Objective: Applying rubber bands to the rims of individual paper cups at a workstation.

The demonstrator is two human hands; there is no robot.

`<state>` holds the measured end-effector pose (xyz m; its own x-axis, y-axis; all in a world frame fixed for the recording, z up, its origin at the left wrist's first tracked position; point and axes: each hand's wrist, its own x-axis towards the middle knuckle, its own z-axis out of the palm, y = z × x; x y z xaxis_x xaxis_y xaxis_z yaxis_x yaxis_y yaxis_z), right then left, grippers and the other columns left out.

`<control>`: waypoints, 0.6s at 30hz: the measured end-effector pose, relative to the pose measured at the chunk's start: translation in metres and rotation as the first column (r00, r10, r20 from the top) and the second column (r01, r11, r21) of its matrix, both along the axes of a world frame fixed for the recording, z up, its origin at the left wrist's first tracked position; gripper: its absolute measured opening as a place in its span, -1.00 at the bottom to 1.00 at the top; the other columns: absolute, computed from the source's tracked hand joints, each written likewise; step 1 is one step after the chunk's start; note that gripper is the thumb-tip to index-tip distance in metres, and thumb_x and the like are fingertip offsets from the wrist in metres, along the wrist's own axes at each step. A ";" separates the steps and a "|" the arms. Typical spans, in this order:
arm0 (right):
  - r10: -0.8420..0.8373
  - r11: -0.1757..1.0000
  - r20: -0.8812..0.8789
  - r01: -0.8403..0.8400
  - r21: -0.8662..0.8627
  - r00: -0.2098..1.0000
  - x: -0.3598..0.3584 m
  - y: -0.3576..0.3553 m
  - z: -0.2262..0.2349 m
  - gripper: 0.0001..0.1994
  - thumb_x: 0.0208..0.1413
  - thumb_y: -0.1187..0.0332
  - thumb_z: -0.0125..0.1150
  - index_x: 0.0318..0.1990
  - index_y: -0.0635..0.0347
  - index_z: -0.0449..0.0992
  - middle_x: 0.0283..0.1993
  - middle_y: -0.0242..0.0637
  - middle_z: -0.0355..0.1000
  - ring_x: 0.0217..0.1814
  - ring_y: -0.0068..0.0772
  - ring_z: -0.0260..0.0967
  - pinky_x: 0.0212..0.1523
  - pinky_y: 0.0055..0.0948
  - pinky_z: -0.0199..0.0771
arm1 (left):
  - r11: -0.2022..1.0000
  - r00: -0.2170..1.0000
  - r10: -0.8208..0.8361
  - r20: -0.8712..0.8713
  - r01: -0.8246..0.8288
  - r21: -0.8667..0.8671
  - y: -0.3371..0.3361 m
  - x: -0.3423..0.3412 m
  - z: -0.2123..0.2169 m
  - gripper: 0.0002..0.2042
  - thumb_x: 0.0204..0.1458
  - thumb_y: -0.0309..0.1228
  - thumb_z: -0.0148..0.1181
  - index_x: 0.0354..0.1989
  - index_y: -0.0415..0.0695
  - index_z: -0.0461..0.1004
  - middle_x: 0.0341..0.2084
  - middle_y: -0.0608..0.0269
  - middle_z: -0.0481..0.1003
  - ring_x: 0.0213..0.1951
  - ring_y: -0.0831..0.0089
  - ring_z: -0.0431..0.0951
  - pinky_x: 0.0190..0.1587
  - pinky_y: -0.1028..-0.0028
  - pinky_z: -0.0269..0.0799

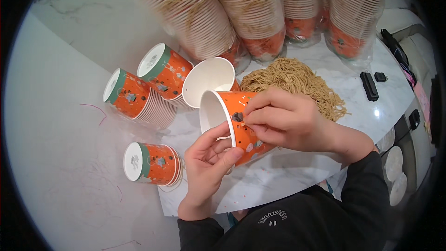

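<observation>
Gripping the near orange cup [244, 145] by its rim, your left hand [205, 162] has the thumb pressed on the outer wall and the fingers curled inside the mouth. The cup is tipped on its side between your hands, its white rim and pale inside turned to the left of your right fingertips. Its orange wall carries small printed figures, and a dark one sits right beside those fingertips.

Your right hand [290, 120] reaches over from the right, wrist bent and knuckles up, thumb and fingers drawn into a pinch against the wall (whether a thin strand lies between them, you cannot tell from here). Both forearms are bent, with dark sleeves at the wrists.

Just beyond your right fingers, a second orange cup [210, 82] leans with its white mouth facing you, behind the first. Farther past the knuckles lies a loose heap of tan cord [293, 80]. Left of your left fingers rests a short stack of cups [160, 163], bases outward; two more nested stacks [137, 98] lie farther up on that side. Farthest from your fingers stand tall plastic-wrapped cup stacks [248, 7].
</observation>
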<state>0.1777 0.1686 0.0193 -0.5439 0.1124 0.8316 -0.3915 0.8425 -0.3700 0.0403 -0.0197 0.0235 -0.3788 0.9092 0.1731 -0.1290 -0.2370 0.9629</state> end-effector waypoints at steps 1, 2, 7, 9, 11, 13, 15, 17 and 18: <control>0.001 1.000 0.000 -0.001 -0.003 1.000 0.002 -0.001 0.001 -0.87 0.03 0.52 0.36 -0.25 0.23 0.57 -0.13 -0.29 0.49 -0.27 -0.31 0.56 -0.35 -0.40 0.59 | 1.000 1.000 -0.012 -0.017 0.012 -0.001 -0.001 0.000 0.000 -0.47 0.16 -0.74 0.22 0.33 -0.44 0.27 0.14 -0.13 0.50 0.09 0.30 0.62 -0.01 0.51 0.64; -0.019 0.999 0.043 0.017 0.045 0.999 0.005 -0.001 0.002 -0.84 -0.02 0.53 0.39 -0.24 0.22 0.61 -0.13 -0.29 0.51 -0.25 -0.32 0.57 -0.33 -0.42 0.60 | 1.000 1.000 -0.011 -0.017 0.011 -0.003 0.000 0.001 0.000 -0.47 0.16 -0.74 0.22 0.33 -0.44 0.27 0.14 -0.13 0.50 0.09 0.30 0.62 -0.01 0.51 0.64; -0.050 0.988 0.085 0.037 0.151 0.995 0.009 -0.002 0.003 -0.80 -0.06 0.50 0.41 -0.22 0.21 0.63 -0.13 -0.31 0.53 -0.26 -0.32 0.58 -0.38 -0.42 0.60 | 1.000 0.995 -0.009 -0.101 0.010 0.011 -0.001 0.005 -0.002 -0.47 0.14 -0.80 0.20 0.32 -0.47 0.27 0.20 -0.09 0.42 0.19 0.17 0.55 0.15 0.38 0.64; -0.060 0.979 0.089 0.041 0.199 0.994 0.010 -0.002 0.004 -0.81 -0.04 0.48 0.40 -0.23 0.21 0.59 -0.12 -0.30 0.52 -0.29 -0.32 0.58 -0.43 -0.43 0.58 | 1.000 0.996 -0.007 -0.093 0.007 -0.005 -0.001 0.006 -0.001 -0.47 0.13 -0.80 0.20 0.32 -0.48 0.28 0.21 -0.08 0.40 0.20 0.15 0.54 0.15 0.37 0.64; -0.063 0.976 0.098 0.040 0.215 0.993 0.011 -0.004 0.007 -0.82 -0.01 0.47 0.33 -0.23 0.24 0.52 -0.14 -0.28 0.46 -0.29 -0.29 0.55 -0.40 -0.39 0.58 | 1.000 0.996 -0.004 -0.086 0.002 -0.020 -0.001 0.007 0.000 -0.47 0.13 -0.81 0.20 0.31 -0.48 0.28 0.21 -0.07 0.37 0.21 0.14 0.53 0.15 0.36 0.64; -0.067 0.972 0.110 0.040 0.232 0.992 0.012 -0.006 0.009 -0.82 0.02 0.45 0.26 -0.23 0.27 0.44 -0.17 -0.25 0.40 -0.30 -0.27 0.52 -0.37 -0.35 0.58 | 0.997 0.997 -0.005 -0.072 -0.001 -0.071 0.000 0.008 0.002 -0.47 0.13 -0.81 0.20 0.32 -0.48 0.28 0.21 -0.07 0.37 0.20 0.12 0.53 0.15 0.36 0.64; -0.074 0.965 0.134 0.037 0.259 0.988 0.013 -0.007 0.010 -0.84 0.03 0.44 0.25 -0.25 0.27 0.44 -0.18 -0.25 0.39 -0.29 -0.27 0.53 -0.37 -0.35 0.58 | 0.995 0.997 0.007 -0.071 -0.014 -0.097 0.000 0.010 0.005 -0.47 0.13 -0.81 0.21 0.31 -0.48 0.28 0.20 -0.06 0.37 0.19 0.12 0.54 0.15 0.36 0.64; -0.074 0.965 0.152 0.032 0.259 0.986 0.014 -0.008 0.010 -0.84 0.03 0.44 0.25 -0.26 0.27 0.44 -0.18 -0.25 0.39 -0.29 -0.27 0.53 -0.37 -0.35 0.58 | 0.992 0.997 0.019 -0.071 -0.028 -0.124 0.000 0.011 0.007 -0.47 0.13 -0.81 0.21 0.31 -0.48 0.29 0.20 -0.06 0.38 0.18 0.12 0.55 0.15 0.35 0.64; -0.075 0.965 0.168 0.029 0.259 0.983 0.014 -0.008 0.010 -0.84 0.03 0.43 0.25 -0.26 0.27 0.43 -0.19 -0.25 0.39 -0.28 -0.27 0.53 -0.38 -0.35 0.58 | 0.990 0.997 0.027 -0.075 -0.037 -0.133 0.000 0.011 0.007 -0.47 0.12 -0.81 0.21 0.31 -0.47 0.29 0.19 -0.06 0.38 0.18 0.13 0.56 0.15 0.35 0.64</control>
